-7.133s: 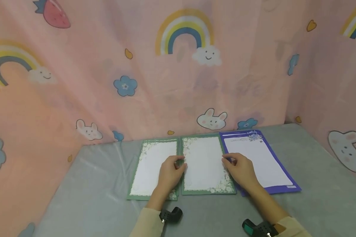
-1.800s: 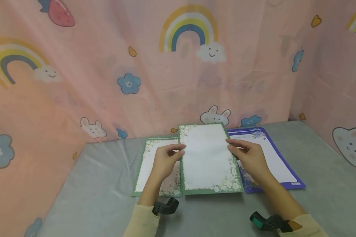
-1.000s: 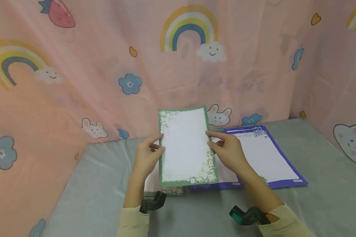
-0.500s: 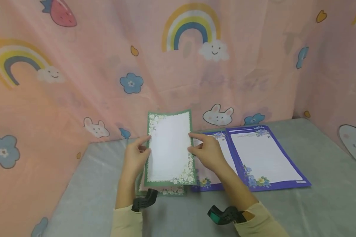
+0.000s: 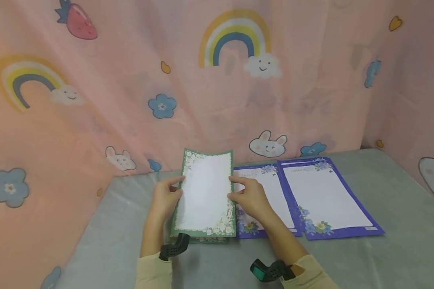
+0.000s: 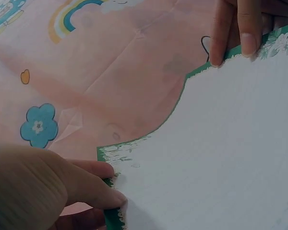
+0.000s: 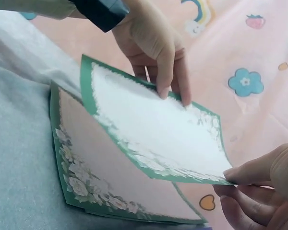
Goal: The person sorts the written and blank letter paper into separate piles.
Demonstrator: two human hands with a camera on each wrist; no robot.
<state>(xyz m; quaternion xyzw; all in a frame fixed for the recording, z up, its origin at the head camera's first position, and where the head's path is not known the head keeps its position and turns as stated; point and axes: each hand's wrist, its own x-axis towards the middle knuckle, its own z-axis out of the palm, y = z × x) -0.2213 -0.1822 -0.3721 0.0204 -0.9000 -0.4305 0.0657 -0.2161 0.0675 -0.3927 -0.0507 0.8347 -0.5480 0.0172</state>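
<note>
A green-bordered sheet of floral paper (image 5: 204, 192) is held up by both hands, one at each long side. My left hand (image 5: 163, 200) pinches its left edge between thumb and fingers, and my right hand (image 5: 252, 198) pinches the right edge. In the right wrist view the sheet (image 7: 153, 127) is slightly bowed and tilted, apart from a similar green-bordered stack (image 7: 105, 158) lying below it. From the head view the sheet covers most of that stack, with only the stack's lower rim (image 5: 206, 240) showing.
Two purple-bordered floral papers, the nearer one (image 5: 265, 196) and the outer one (image 5: 327, 196), lie to the right, slightly overlapping. More sheet edges peek out behind them. A grey cloth (image 5: 394, 200) covers the table, and a pink patterned curtain (image 5: 209, 108) hangs behind.
The green-bordered sheet was lifted from the middle and carried left over the left stack, uncovering a purple-bordered paper. In the last half second both hands have lowered it a little.
</note>
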